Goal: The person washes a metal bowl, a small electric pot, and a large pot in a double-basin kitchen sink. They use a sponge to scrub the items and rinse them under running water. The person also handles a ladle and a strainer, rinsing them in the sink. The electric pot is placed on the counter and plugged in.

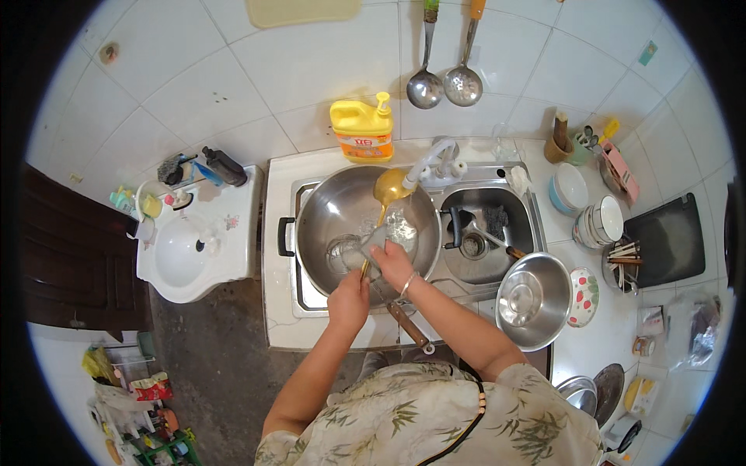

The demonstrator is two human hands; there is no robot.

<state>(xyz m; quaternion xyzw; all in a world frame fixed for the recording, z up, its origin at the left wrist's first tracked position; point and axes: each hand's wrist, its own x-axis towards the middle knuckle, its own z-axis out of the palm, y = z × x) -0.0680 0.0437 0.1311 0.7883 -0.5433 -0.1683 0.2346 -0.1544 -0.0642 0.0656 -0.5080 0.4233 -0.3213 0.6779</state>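
My left hand is closed round the lower end of a gold-coloured ladle. Its bowl points away from me, under the white faucet spout. My right hand presses a grey cloth against the ladle's handle. Both hands are over a large steel pot with black side handles, which stands in the left sink basin. Water and a round, wire-like object show inside the pot, partly hidden by the cloth. A utensil with a wooden handle leans over the pot's near rim.
Behind the pot stands a yellow detergent jug. The right basin holds a dark scrubber and a wooden-handled tool. A steel bowl rests at the right, near stacked bowls. Two ladles hang on the wall. A washbasin is at left.
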